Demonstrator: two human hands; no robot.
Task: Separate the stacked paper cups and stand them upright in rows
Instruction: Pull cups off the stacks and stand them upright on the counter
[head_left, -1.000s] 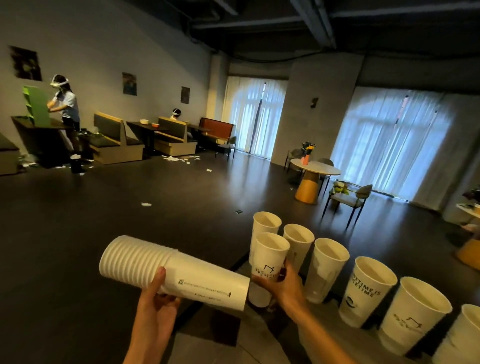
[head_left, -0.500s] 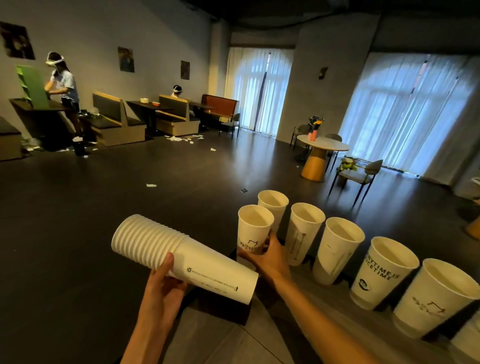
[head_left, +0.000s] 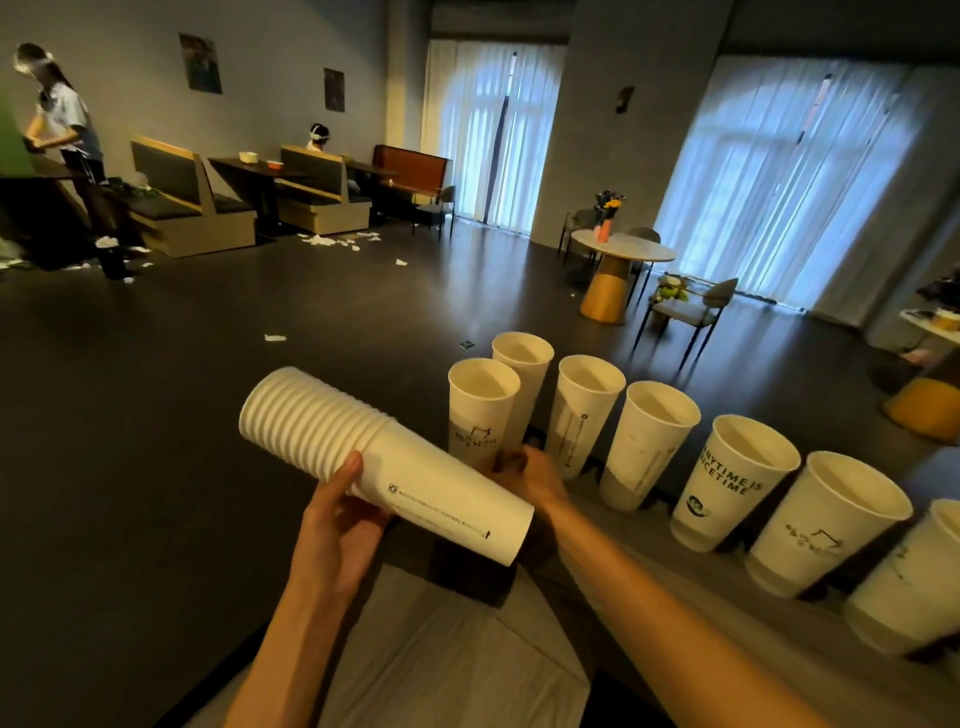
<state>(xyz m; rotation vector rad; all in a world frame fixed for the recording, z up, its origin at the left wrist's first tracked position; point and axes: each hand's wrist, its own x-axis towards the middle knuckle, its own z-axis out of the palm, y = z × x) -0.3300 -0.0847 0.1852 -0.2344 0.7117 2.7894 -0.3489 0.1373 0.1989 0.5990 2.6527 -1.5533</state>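
Observation:
My left hand (head_left: 337, 525) grips a stack of white paper cups (head_left: 384, 457) held sideways, rims pointing left, bottom end toward the right. My right hand (head_left: 530, 478) is closed around the lower part of a single upright white cup (head_left: 480, 410), at the left end of the cups on the grey table (head_left: 649, 613); the stack hides its base. Behind it a row of several upright cups (head_left: 737, 478) runs along the far edge of the table to the right, starting with the far-left cup (head_left: 524, 364).
The table's far edge runs just behind the row, with dark floor beyond. A round table (head_left: 621, 254) with chairs stands further back. Two people are at the booths along the left wall, with paper scraps on the floor nearby.
The right hand has carried the single cup up and away toward the left end of the row. The view has tilted downward. The stack stays in my left hand.

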